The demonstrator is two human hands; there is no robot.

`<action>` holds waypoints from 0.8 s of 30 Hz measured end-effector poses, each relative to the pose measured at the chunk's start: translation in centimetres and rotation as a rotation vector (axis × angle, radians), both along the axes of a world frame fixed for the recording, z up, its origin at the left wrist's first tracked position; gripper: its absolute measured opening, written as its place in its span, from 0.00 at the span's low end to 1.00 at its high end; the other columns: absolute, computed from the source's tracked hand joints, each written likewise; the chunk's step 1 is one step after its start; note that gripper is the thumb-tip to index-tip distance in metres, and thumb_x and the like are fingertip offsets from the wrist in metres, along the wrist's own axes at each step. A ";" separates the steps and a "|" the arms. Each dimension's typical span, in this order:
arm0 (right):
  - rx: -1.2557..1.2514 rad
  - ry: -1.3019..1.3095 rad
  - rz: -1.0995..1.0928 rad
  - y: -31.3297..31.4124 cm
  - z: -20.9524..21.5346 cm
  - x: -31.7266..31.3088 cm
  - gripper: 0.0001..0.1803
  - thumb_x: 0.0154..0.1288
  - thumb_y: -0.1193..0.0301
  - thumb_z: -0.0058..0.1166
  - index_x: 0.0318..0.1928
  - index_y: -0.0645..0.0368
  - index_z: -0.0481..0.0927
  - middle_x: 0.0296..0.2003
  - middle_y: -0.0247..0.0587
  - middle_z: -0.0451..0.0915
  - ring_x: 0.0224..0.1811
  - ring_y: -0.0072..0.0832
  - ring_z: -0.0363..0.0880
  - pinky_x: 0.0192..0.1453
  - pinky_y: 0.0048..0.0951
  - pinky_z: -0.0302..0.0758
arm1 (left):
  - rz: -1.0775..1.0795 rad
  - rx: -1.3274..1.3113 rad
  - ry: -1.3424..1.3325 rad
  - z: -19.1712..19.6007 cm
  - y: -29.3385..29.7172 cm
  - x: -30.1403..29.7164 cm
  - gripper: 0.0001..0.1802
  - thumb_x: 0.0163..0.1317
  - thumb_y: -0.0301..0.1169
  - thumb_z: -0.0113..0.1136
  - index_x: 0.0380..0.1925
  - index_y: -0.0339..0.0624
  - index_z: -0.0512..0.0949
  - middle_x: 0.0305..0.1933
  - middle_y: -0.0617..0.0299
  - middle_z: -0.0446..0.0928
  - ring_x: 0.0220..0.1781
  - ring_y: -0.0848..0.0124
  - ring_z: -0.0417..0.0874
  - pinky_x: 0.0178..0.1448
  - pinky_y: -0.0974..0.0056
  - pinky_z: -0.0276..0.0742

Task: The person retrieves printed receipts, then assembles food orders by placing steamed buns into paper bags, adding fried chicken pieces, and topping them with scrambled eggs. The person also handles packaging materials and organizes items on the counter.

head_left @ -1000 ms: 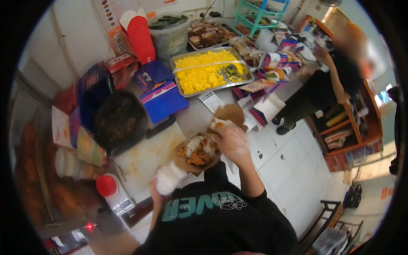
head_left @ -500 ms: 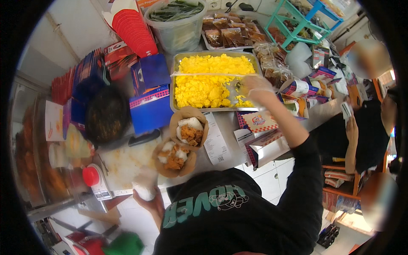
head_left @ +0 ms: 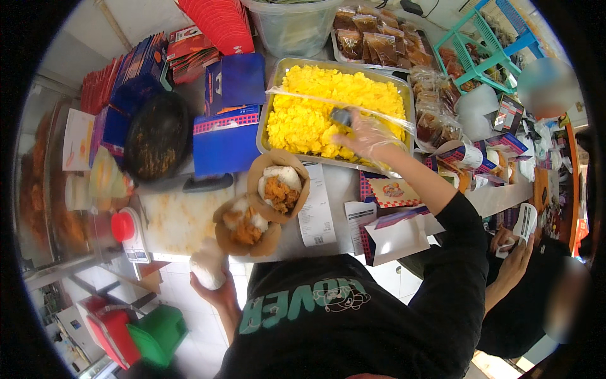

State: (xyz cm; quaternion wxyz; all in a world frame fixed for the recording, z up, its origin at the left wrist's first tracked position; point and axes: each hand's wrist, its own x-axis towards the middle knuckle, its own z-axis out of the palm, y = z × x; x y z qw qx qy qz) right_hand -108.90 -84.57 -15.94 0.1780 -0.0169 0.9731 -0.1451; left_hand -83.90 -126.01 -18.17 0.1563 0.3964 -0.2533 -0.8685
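My right hand (head_left: 369,136), in a clear plastic glove, is over the metal tray (head_left: 264,136) of yellow scrambled egg (head_left: 303,117). Its fingers are closed around a dark, rounded end of a utensil (head_left: 341,116); the rest of it is hidden. Low at the counter's front edge, my left hand (head_left: 218,294) grips a white bottle-like thing (head_left: 207,270), whose top is blurred. Between the hands stand two brown paper bowls, one (head_left: 300,207) slightly behind the other (head_left: 259,247). Both hold white rice and pieces of fried chicken.
A black pan (head_left: 158,136) and blue folded boxes (head_left: 224,155) sit left of the tray. A red-topped kitchen scale (head_left: 129,237) stands near the front edge. Receipts (head_left: 315,211) and open cartons (head_left: 398,240) lie to the right. Another person's hand (head_left: 517,262) holds a white item.
My right hand has moved left within the tray, bringing the dark utensil end over the egg. My left hand still holds the white thing. The whole view has shifted.
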 end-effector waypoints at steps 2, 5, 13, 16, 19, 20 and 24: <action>0.143 0.017 0.172 -1.8 1.0 0.9 0.42 0.62 0.39 0.53 0.63 0.59 0.65 0.43 0.61 0.81 0.46 0.52 0.82 0.49 0.48 0.78 | 0.008 0.009 0.008 -0.1 0.2 0.4 0.32 0.61 0.52 0.57 0.62 0.49 0.70 0.62 0.60 0.72 0.62 0.62 0.72 0.54 0.60 0.76; 0.205 0.025 0.264 -2.7 1.7 1.7 0.44 0.60 0.37 0.54 0.64 0.58 0.67 0.43 0.57 0.82 0.48 0.52 0.82 0.50 0.47 0.79 | 0.057 0.008 -0.020 -0.7 0.6 1.1 0.32 0.61 0.52 0.57 0.61 0.49 0.70 0.62 0.60 0.72 0.62 0.62 0.72 0.54 0.60 0.76; -0.332 -0.380 -0.264 1.8 0.7 -1.2 0.51 0.64 0.36 0.50 0.75 0.55 0.52 0.71 0.56 0.59 0.68 0.47 0.68 0.66 0.50 0.68 | 0.039 0.064 0.004 -0.9 -0.4 2.6 0.32 0.61 0.52 0.58 0.61 0.48 0.70 0.61 0.59 0.72 0.60 0.62 0.73 0.51 0.62 0.78; -0.573 -0.548 -0.446 3.3 1.6 -1.5 0.56 0.61 0.31 0.48 0.76 0.54 0.46 0.74 0.60 0.52 0.72 0.54 0.60 0.70 0.57 0.62 | 0.039 0.027 0.037 -1.1 -0.8 2.7 0.30 0.61 0.51 0.56 0.59 0.48 0.71 0.58 0.60 0.73 0.59 0.65 0.72 0.57 0.61 0.71; -0.627 -0.530 -0.432 2.4 3.6 -1.1 0.57 0.59 0.29 0.47 0.76 0.53 0.46 0.72 0.64 0.55 0.72 0.54 0.60 0.71 0.57 0.61 | 0.066 0.049 0.019 -1.5 -1.5 2.8 0.30 0.60 0.51 0.57 0.59 0.48 0.71 0.58 0.60 0.73 0.58 0.65 0.73 0.57 0.60 0.72; -0.576 -0.473 -0.447 1.3 4.2 -0.9 0.57 0.58 0.29 0.48 0.76 0.54 0.49 0.68 0.67 0.62 0.70 0.52 0.65 0.68 0.52 0.66 | 0.063 0.058 0.026 -1.6 -1.7 2.8 0.30 0.61 0.51 0.58 0.59 0.48 0.70 0.59 0.60 0.73 0.59 0.64 0.73 0.56 0.60 0.73; -0.603 -0.168 -0.215 -4.5 6.4 1.0 0.44 0.62 0.39 0.57 0.65 0.60 0.65 0.28 0.35 0.76 0.30 0.29 0.75 0.34 0.32 0.70 | 0.089 0.107 0.000 -2.1 -2.0 2.6 0.32 0.61 0.51 0.59 0.61 0.49 0.70 0.60 0.60 0.72 0.60 0.63 0.72 0.52 0.60 0.77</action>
